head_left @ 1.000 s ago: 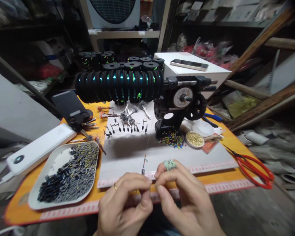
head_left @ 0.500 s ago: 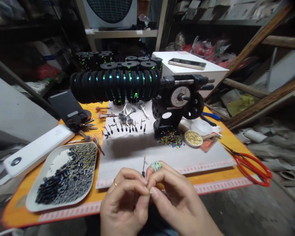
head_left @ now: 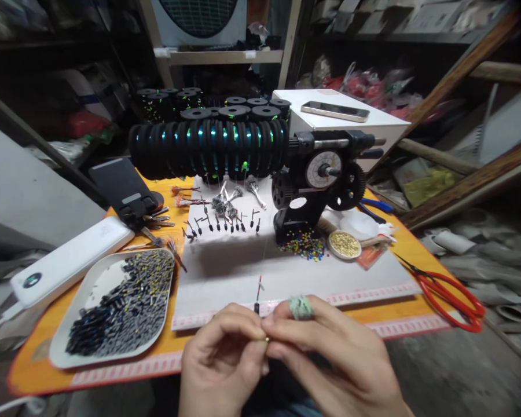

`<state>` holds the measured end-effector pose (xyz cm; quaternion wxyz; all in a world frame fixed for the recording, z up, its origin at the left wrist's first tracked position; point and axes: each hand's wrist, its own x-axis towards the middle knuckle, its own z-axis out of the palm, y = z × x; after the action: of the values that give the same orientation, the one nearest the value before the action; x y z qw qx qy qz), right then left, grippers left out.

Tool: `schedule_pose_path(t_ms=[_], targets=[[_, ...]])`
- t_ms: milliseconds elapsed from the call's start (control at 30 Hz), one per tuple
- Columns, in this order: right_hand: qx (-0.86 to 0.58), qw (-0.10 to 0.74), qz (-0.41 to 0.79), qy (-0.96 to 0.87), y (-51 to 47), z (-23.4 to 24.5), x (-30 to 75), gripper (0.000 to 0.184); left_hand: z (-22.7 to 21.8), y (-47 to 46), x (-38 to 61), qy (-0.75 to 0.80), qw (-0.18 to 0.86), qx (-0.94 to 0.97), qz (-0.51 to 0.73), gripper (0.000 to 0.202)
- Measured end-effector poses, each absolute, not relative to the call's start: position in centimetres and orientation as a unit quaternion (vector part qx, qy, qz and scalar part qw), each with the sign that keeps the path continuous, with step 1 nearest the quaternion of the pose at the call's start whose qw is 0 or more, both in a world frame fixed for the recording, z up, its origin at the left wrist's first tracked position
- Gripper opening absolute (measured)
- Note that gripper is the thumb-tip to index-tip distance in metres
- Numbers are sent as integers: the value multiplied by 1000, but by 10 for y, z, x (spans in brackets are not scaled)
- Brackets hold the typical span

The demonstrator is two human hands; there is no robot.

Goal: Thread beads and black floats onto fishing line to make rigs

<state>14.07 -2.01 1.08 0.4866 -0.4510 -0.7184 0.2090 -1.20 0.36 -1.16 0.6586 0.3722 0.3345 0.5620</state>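
My left hand (head_left: pixel 226 359) and my right hand (head_left: pixel 334 353) meet low in the middle, thumbs and fingers pinched together at the tips. A tiny gold-coloured piece (head_left: pixel 267 340) shows between the fingertips of both; its exact form is too small to make out. Green tape (head_left: pixel 301 307) wraps a finger of my right hand. Just above the fingertips, a black sleeve with a thin grey and red-tipped stem (head_left: pixel 257 298) stands upright on a fine line. That line runs up toward a row of black foam spools (head_left: pixel 208 149) on a geared winder (head_left: pixel 323 174).
A white tray (head_left: pixel 63 347) of small dark and grey parts lies left, beside a power bank (head_left: pixel 72 260). On the white board (head_left: pixel 226 278) are coloured beads (head_left: pixel 306 245) and a dish of gold bits (head_left: pixel 344 244). Red-handled scissors (head_left: pixel 451 298) lie at the right edge.
My right hand has turned flatter and its fingers have closed further over the gold piece. My left fingers have shifted slightly. The whole view has moved a little.
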Motion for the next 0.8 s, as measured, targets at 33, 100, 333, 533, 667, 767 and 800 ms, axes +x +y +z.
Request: schedule_pose_path(t_ms=[33, 100, 333, 533, 667, 767, 800], targets=[[-443, 484, 189, -730, -20, 10, 142, 37, -11, 4, -12, 332, 672, 363, 554, 7], [-442, 476, 143, -747, -20, 9, 143, 34, -9, 5, -13, 333, 679, 365, 544, 5], [-448, 459, 83, -763, -15, 8, 142, 21, -9, 10, -18, 360, 641, 422, 530, 6], [-489, 447, 172, -729, -11, 3, 142, 15, -10, 23, -29, 352, 467, 630, 511, 20], [-511, 447, 167, -715, -7, -2, 141, 14, -13, 31, -39, 316, 319, 752, 483, 27], [-519, 440, 150, -717, -3, -6, 140, 14, -16, 35, -44, 317, 258, 802, 436, 30], [-522, 434, 138, -721, -2, -7, 140, 14, -17, 36, -45, 321, 240, 815, 418, 30]])
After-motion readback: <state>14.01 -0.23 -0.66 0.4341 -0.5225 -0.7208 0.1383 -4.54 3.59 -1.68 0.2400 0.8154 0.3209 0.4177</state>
